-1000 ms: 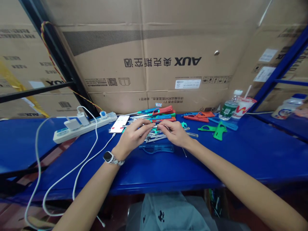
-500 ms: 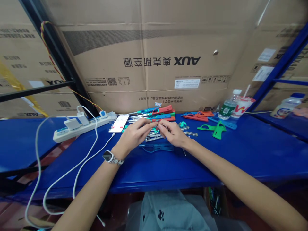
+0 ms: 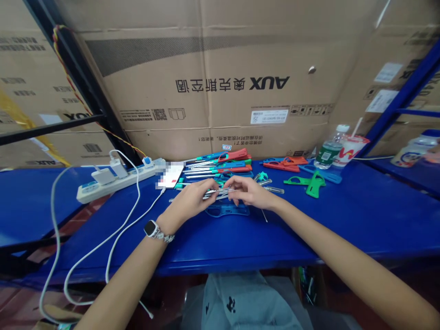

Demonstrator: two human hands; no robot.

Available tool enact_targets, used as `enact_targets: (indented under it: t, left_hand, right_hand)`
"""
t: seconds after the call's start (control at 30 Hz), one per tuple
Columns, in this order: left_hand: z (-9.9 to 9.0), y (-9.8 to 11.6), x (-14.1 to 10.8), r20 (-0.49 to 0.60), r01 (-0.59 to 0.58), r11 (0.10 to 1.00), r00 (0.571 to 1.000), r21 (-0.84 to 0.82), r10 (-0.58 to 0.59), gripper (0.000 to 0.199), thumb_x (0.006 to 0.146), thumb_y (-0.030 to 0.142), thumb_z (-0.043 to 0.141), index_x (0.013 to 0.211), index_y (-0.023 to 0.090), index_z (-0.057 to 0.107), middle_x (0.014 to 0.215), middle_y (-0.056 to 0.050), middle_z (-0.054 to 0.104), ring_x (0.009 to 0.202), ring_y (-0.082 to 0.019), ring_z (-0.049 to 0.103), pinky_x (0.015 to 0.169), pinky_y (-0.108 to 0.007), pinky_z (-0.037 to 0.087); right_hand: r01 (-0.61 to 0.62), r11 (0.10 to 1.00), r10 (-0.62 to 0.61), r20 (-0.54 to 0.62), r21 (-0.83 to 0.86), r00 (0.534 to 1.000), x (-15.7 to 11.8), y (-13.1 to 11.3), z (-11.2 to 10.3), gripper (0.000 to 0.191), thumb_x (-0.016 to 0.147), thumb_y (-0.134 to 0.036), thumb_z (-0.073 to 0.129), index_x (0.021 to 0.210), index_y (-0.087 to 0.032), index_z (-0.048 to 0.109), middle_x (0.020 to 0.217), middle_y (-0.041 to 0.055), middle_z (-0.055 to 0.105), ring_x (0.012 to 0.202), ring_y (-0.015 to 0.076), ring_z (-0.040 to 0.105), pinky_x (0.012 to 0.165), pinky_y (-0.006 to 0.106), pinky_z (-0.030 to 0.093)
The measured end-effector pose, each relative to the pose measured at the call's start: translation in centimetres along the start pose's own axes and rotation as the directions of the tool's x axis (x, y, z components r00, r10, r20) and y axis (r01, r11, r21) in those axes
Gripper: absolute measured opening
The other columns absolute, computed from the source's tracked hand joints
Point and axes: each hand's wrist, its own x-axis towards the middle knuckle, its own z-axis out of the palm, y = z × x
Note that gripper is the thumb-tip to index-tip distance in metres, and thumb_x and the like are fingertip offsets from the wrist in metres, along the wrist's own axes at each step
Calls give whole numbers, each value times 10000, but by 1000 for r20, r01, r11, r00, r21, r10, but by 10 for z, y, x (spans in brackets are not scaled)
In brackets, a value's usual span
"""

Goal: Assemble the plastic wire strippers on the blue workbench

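Note:
My left hand is closed in a pinch around a thin silver metal piece; its exact kind is partly hidden by the fingers. Just right of it, my right hand has its fingers curved and apart over loose thin metal rods, with nothing plainly gripped. A translucent blue handle shell lies in front of the hands. Behind them are several long-nosed lighters with blue, red and green handles. Small clear tanks with metal ends lie beside my right hand.
Red-orange handle shells and green handle shells lie to the right, near a water bottle and a paper cup. Leftward are a phone, a power strip and white cables. A cardboard box stands behind.
My hands were together at the fingertips and have moved slightly apart. The right fingers have opened, and both hands sit a little lower over the rods.

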Motion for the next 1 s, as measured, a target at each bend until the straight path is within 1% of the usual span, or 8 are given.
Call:
enact_targets:
  t: [0.1, 0.2, 0.37, 0.43, 0.53, 0.63, 0.87, 1.0]
  left_hand:
    - [-1, -2, -3, 32, 58, 997, 998, -42, -56, 46, 959, 218, 564, 918, 200, 577, 720, 24, 614, 571, -129, 520, 542, -248, 359]
    - [-3, -1, -6, 30, 74, 994, 997, -76, -72, 67, 943, 227, 559, 885, 196, 574, 730, 9, 628, 595, -136, 535, 557, -254, 373]
    - [-6, -1, -12, 38, 71, 990, 997, -122, -67, 82, 938, 238, 546, 904, 195, 607, 751, -2, 650, 600, -132, 536, 568, -260, 400]
    - [-6, -2, -15, 34, 68, 990, 997, -121, -64, 88, 937, 250, 553, 906, 196, 616, 725, 3, 640, 583, -132, 530, 553, -259, 396]
    - [-6, -5, -18, 27, 75, 992, 997, -103, -73, 94, 930, 268, 567, 898, 198, 619, 673, 9, 609, 559, -135, 524, 538, -259, 395]
    - [-9, -6, -20, 32, 79, 992, 997, -94, -76, 78, 900, 257, 572, 862, 198, 609, 656, 13, 590, 527, -126, 503, 516, -251, 383]
    - [-13, -6, -25, 110, 128, 991, 986, -43, -123, 33, 803, 200, 577, 806, 205, 609, 644, 16, 614, 530, -137, 521, 525, -259, 378]
    - [-10, -8, -28, 140, 139, 990, 980, 16, -140, 52, 805, 192, 579, 819, 209, 627, 697, 7, 648, 577, -156, 559, 564, -281, 403]
  right_hand:
    - [47, 998, -47, 3, -36, 999, -1, 4, -2, 289, 790, -184, 678, 1057, -213, 573, 945, 23, 648, 803, 166, 647, 651, 284, 484]
    - [92, 988, -95, -20, -126, 995, -6, 5, 0, 328, 778, -147, 674, 1088, -211, 586, 1037, 52, 663, 950, 199, 646, 749, 318, 511]
    - [89, 938, -117, -66, -334, 991, -22, 2, 7, 396, 786, -151, 706, 1160, -232, 602, 1138, 51, 675, 844, 168, 633, 741, 327, 518]
    - [116, 915, -148, -55, -388, 987, -26, 0, 9, 386, 802, -134, 696, 1165, -236, 617, 1125, 48, 682, 882, 180, 643, 777, 341, 525]
    - [144, 901, -186, -63, -409, 981, -27, 1, 10, 275, 884, -167, 651, 1150, -236, 641, 1051, 45, 701, 958, 201, 658, 839, 364, 526]
    - [146, 889, -197, -76, -434, 977, -24, 3, 13, 160, 964, -261, 602, 1111, -244, 664, 1014, 39, 720, 936, 204, 669, 834, 375, 518]
    - [110, 807, -188, -75, -581, 979, -17, 6, 26, 160, 952, -230, 614, 1099, -256, 672, 1137, 43, 734, 1027, 224, 676, 892, 405, 502]
    - [116, 781, -197, -66, -614, 978, -19, 6, 29, 129, 947, -260, 626, 1067, -244, 672, 1117, 47, 733, 1014, 226, 673, 863, 396, 500]
